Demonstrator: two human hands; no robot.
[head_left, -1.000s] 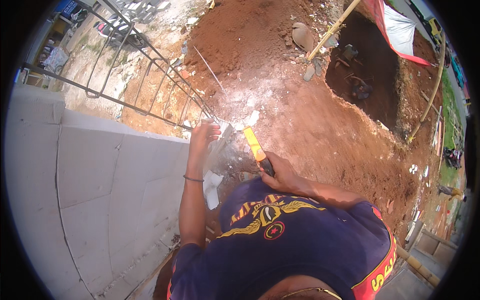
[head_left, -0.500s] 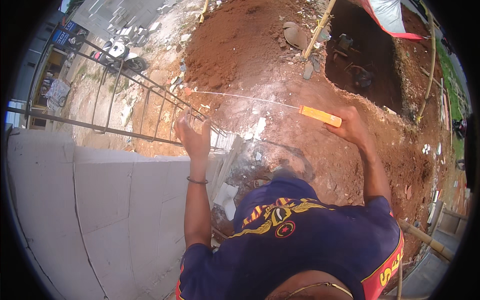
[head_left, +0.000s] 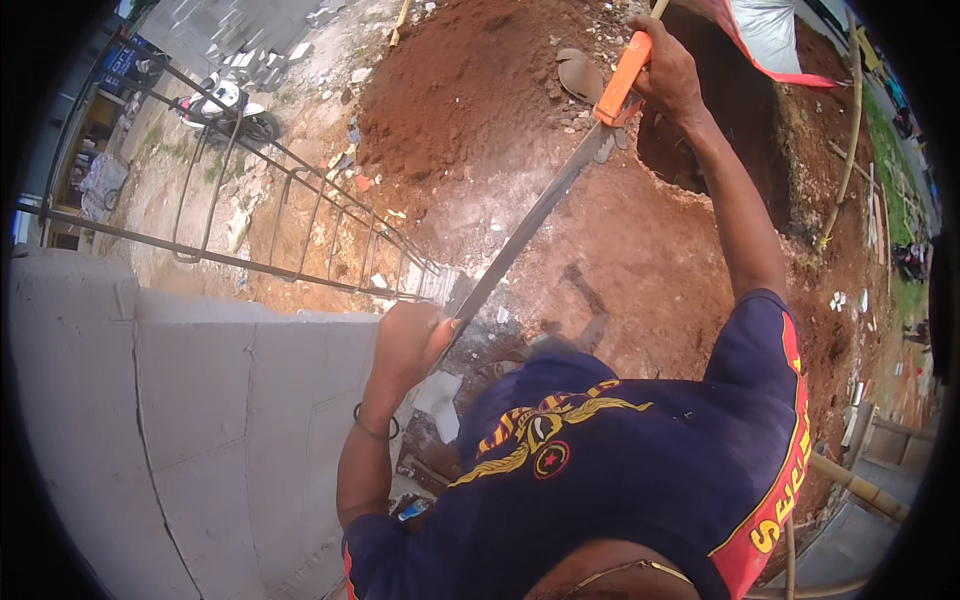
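My right hand (head_left: 666,78) grips the orange handle (head_left: 620,82) of a hand saw, raised to the upper right. Its long dark blade (head_left: 537,208) runs diagonally down-left to my left hand (head_left: 408,342), whose thumb lies against the blade's far end. The left fingers are closed and partly hidden beside the end of a pale block wall (head_left: 210,400); exactly what they hold is unclear. A steel rebar cage (head_left: 270,272) extends just beyond that hand, above the wall in view.
A dug pit (head_left: 750,140) with a bamboo pole (head_left: 855,120) beside it lies right; a soil mound (head_left: 450,100) is ahead. White rubble (head_left: 440,405) lies by the wall's foot. A parked motorbike (head_left: 225,105) and stacked blocks (head_left: 260,60) stand upper left.
My right hand has risen up and right with the saw, now showing the blade's broad side. My left hand has lowered slightly and closed near the blade's far end.
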